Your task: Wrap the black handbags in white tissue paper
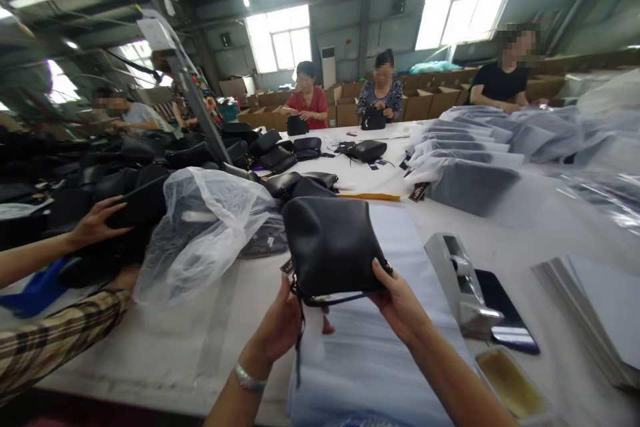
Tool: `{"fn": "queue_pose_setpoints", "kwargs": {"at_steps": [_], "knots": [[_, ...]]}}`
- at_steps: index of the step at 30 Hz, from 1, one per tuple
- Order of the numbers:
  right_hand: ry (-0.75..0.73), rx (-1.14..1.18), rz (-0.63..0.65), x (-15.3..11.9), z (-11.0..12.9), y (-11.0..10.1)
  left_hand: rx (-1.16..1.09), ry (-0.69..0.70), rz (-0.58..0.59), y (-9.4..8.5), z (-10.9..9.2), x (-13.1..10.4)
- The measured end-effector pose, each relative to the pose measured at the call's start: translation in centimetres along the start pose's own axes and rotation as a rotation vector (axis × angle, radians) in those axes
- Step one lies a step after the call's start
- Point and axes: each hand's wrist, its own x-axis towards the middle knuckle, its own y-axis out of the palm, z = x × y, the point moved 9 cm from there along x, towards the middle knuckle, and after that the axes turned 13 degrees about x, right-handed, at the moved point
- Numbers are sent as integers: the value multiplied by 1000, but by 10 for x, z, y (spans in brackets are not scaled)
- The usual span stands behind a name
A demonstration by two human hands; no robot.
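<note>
A black handbag with gold-coloured fittings is held up in front of me, over a stack of pale plastic bags. My left hand grips its lower left corner, beside a small dark hang tag. At the lower right corner, my right hand closes on the bag with the thumb on its near face. Along the bottom runs a dark strap, and a thin end dangles below my left hand. Part of the fingers of each hand is hidden behind the bag.
A co-worker's hand touches a black bag at left, near a clear plastic bag. Black handbags pile up beyond. At right are a tape dispenser, a dark phone, grey sheets and wrapped bags. Several people work opposite.
</note>
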Motion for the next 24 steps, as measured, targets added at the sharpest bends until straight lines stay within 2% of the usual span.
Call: {"fn": "queue_pose_setpoints", "kwargs": {"at_steps": [3, 6, 9, 12, 15, 20, 22, 24], "knots": [[-68, -77, -108, -8, 15, -40, 118, -48, 56, 2, 9, -4], [-101, -158, -183, -20, 21, -73, 489, -102, 2, -11, 6, -2], [-131, -214, -230, -26, 20, -94, 1012, -10, -111, -22, -20, 10], [-169, -228, -260, -25, 18, -105, 1389, 164, -157, -19, -45, 26], [-176, -209, -258, -20, 14, -110, 1537, 177, -168, -25, -44, 40], [-51, -135, -231, -17, 5, -116, 1660, 93, -220, -40, -28, 48], [-8, -127, -205, -18, 5, -115, 1660, 152, -295, -34, -34, 49], [21, -144, -181, -19, 9, -114, 1625, 263, -352, -20, -42, 53]]}}
